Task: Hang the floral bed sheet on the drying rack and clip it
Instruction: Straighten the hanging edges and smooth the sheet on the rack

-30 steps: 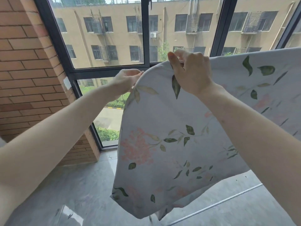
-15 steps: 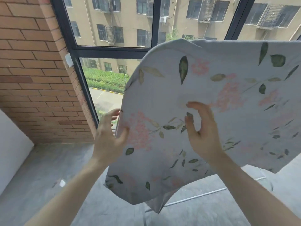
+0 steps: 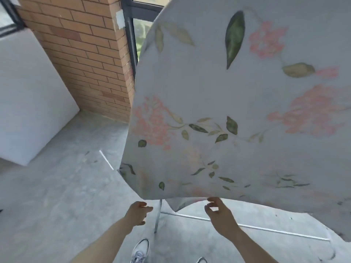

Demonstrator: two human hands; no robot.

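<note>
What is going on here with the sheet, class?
A person is hanging a floral bed sheet over a drying rack. The sheet is draped and hangs down. Both hands are low at its bottom hem: the right hand reaches for the edge with fingers open, and the left hand is open, just short of it. No clips are visible.

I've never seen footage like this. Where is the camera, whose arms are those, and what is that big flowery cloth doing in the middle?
There is no machine here. The camera sits on a person's head and looks forward and down, so the two bare arms at the bottom are that person's own. The big cloth is a floral bed sheet, draped high over a drying rack whose metal leg and rail show beneath it. The left hand and right hand are both open, reaching up just under the sheet's lower edge; neither clearly grips it. Below are grey floor and the person's sneakers. A brick wall stands to the left. No clips are visible.
</note>
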